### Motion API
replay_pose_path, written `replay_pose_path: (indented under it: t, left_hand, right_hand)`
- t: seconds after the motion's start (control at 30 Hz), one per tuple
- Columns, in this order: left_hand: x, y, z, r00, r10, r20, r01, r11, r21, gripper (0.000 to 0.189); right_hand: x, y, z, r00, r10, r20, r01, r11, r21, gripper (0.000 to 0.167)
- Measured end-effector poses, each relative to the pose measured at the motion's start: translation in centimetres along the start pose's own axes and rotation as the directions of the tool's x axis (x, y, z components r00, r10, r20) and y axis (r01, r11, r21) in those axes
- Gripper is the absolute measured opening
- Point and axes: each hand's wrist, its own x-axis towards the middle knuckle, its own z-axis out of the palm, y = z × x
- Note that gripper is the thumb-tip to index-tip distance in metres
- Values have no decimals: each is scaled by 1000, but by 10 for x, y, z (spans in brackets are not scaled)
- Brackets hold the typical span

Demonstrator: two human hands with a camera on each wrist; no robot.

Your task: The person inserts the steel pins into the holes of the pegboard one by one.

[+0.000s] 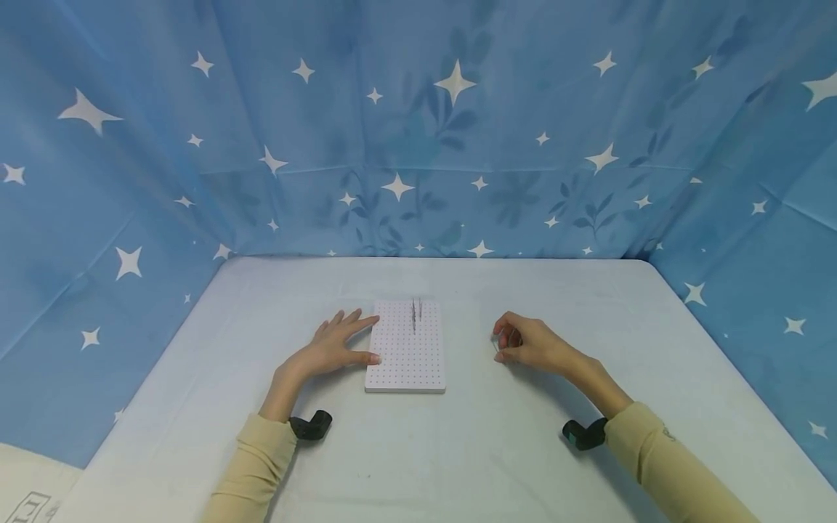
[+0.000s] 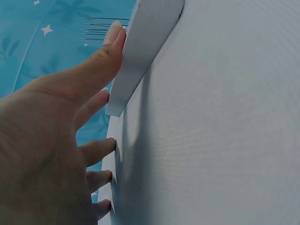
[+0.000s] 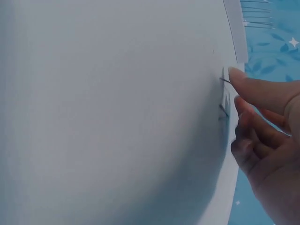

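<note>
A white pegboard [image 1: 405, 363] with rows of small holes lies on the table, and several thin metal pins [image 1: 414, 316] stand upright in its far part. My left hand [image 1: 333, 347] is spread at the board's left side. Its thumb and index fingertip touch the board's edge, while the other fingertips rest on the table in the left wrist view. To the right of the board, my right hand [image 1: 532, 345] is low over the table with fingers bent. A thin metal pin [image 3: 225, 80] shows at its thumb tip, pinched there; the index fingertip is partly hidden.
The white table [image 1: 418, 450] reaches to a blue star-patterned curtain [image 1: 418, 145] at the back and both sides. Black wrist cameras [image 1: 312, 426] sit on both forearms, close above the tabletop. Printed pale cloth [image 1: 29, 487] shows at the lower left.
</note>
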Motion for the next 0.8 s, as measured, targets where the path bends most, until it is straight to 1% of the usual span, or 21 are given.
replay_pose_path:
  t: [0.2, 0.3, 0.53, 0.7, 0.8]
  left_hand:
    - [0, 0, 0, 1000, -6, 1, 6, 1000, -1, 89]
    - [0, 0, 0, 1000, -8, 1, 8, 1000, 3, 89]
    - [0, 1, 1, 1000, -10, 7, 10, 1000, -5, 89]
    - [0, 0, 0, 1000, -3, 3, 3, 1000, -2, 89]
    - [0, -1, 0, 1000, -1, -1, 1, 1000, 0, 88]
  right_hand:
    - [4, -2, 5, 999, -38, -9, 39, 999, 37, 20]
    - [6, -5, 7, 998, -59, -10, 59, 997, 48, 17]
    - [14, -17, 12, 999, -40, -32, 42, 996, 74, 14]
    - [21, -23, 15, 997, -25, -66, 33, 992, 119, 14]
    - [25, -26, 16, 996, -26, -87, 37, 991, 128, 14]
